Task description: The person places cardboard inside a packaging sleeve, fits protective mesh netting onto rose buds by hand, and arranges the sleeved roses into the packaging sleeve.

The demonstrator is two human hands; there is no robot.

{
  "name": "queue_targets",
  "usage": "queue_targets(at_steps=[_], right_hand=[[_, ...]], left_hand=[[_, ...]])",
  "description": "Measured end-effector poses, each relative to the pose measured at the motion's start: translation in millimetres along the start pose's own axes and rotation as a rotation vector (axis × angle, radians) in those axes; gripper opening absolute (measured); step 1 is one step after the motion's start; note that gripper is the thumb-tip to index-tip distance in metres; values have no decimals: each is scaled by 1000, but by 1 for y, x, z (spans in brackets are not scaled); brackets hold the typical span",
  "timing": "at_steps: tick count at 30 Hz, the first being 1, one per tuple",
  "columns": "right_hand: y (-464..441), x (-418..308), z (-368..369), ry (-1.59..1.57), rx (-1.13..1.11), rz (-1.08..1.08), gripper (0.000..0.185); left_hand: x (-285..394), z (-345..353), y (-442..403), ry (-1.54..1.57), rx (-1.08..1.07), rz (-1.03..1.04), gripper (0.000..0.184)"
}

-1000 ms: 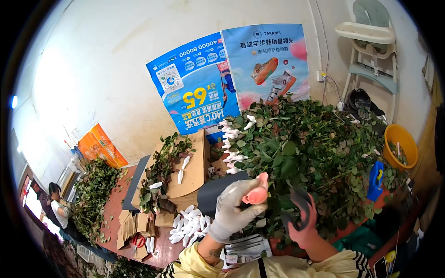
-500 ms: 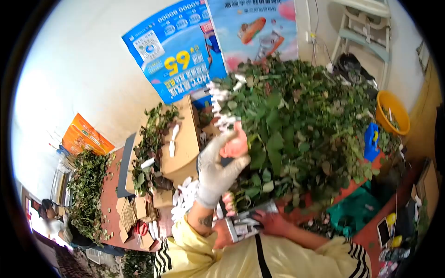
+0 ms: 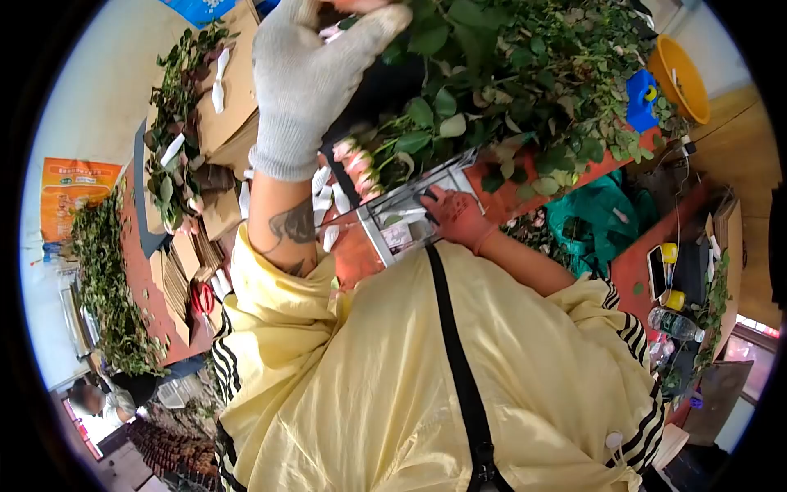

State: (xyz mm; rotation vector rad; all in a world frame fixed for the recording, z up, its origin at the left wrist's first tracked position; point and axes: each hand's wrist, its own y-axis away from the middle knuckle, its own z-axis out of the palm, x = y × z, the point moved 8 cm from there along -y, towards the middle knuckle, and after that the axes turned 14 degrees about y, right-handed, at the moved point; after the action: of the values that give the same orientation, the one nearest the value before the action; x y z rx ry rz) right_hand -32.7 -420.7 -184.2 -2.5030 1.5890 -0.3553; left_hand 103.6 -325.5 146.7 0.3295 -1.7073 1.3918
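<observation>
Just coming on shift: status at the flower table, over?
Left hand gloved, holding pink flower, mostly out of view. Right hand at edge of tray. Leafy stems crowd close by the left hand.

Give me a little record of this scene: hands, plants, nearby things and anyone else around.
Left hand: white-gloved, holding a pink flower mostly cut off by the top edge
Right hand: touching a silvery frame; grip unclear
Plants: pink blooms, leafy stems
Nearby things: orange basin, phone, red scissors
Other people: one person, lower left
</observation>
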Motion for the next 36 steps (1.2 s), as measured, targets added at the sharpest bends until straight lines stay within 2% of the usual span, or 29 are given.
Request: queue_targets(at_steps=[5, 7, 8, 11, 12, 13, 16, 19, 24, 26, 27, 29, 30, 32, 33, 35, 36], right_hand=[[-8, 6, -7, 7, -90, 35, 30], [0, 15, 5, -34, -216, 70, 45], [-4, 22, -8, -41, -307, 111, 44], [7, 34, -3, -54, -229, 139, 47], [2, 35, -15, -73, -189, 136, 50], [3, 37, -23, -97, -225, 153, 46], [6, 45, -31, -289, -361, 198, 53], [-1, 45, -40, -327, -262, 170, 50], [-3, 46, -45, -368, -260, 176, 46], [-4, 46, -65, -491, -117, 102, 44], [2, 47, -55, -494, -119, 101, 44], [10, 62, -43, -695, 60, 249, 37], [14, 60, -43, -697, 60, 250, 37], [25, 68, -44, -719, 69, 423, 32], [24, 71, -45, -723, 63, 425, 32], [13, 62, -60, -813, 157, 167, 33], [14, 64, -54, -1050, 141, 279, 28]], left_hand=[[-5, 4, 3, 193, 27, -22, 54], [-4, 3, 4, 150, 35, -55, 54], [5, 7, 4, 84, 43, -164, 54], [-14, 2, 9, 216, 72, -152, 56], [-3, 6, 3, -90, -40, 27, 50], [-10, 5, 6, 80, 48, -35, 50], [-6, 4, 6, -87, 61, -67, 52], [-1, 10, 5, -163, 15, 3, 53], [4, 17, 8, -177, -24, 21, 53], [5, 19, 8, -165, -33, 14, 52], [4, 20, 9, -166, -32, 10, 52], [6, 23, 8, -179, -38, 32, 52], [7, 24, 7, -180, -39, 31, 52], [7, 26, 7, -168, -37, -5, 51], [6, 26, 7, -167, -37, -13, 51], [8, 27, 7, -152, -58, 28, 50], [9, 28, 6, -163, -68, 47, 51]])
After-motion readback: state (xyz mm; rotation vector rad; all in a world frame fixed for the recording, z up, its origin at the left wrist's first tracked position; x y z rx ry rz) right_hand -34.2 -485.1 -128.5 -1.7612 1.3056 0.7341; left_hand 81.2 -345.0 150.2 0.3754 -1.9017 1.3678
